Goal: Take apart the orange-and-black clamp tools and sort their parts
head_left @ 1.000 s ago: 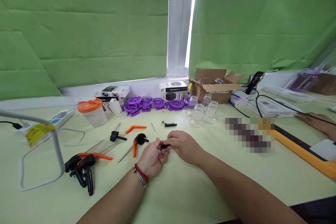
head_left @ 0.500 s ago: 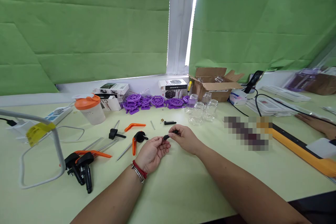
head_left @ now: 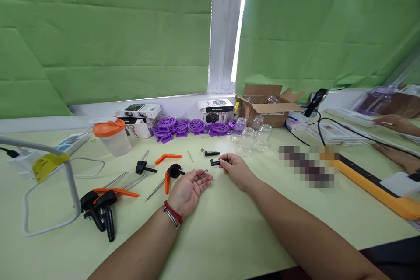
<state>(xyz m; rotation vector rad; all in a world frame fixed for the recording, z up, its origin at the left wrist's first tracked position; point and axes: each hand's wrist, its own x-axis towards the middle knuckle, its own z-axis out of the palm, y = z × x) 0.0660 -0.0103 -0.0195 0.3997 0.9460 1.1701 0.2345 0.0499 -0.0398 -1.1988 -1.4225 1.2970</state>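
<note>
My right hand (head_left: 239, 170) pinches a small black rod-like part (head_left: 215, 163) with a hooked end, held just above the table. Palm up, my left hand (head_left: 190, 188) has a tiny shiny metal piece (head_left: 206, 171) at its thumb and fingertips; its exact kind is too small to make out. The two hands are a little apart. Beyond them lies a black part with a spring around it (head_left: 211, 153), near small brass-coloured bits (head_left: 202, 151) and a thin metal pin (head_left: 190, 156). Left of my left hand rests a black knob piece with an orange handle (head_left: 173, 172) and a metal rod.
Black-and-orange assemblies (head_left: 106, 201) and a grey wire frame (head_left: 70, 183) stand at left, near an orange-lidded cup (head_left: 113, 135). Purple plastic frames (head_left: 197, 126), glass jars (head_left: 251, 135) and a cardboard box (head_left: 269, 111) line the back. Another person's hands (head_left: 397, 155) are at far right.
My right hand has drawn the black part away from my left hand, to the right and slightly up. The metal piece now shows at my left fingertips. Another person's second hand has appeared at right.
</note>
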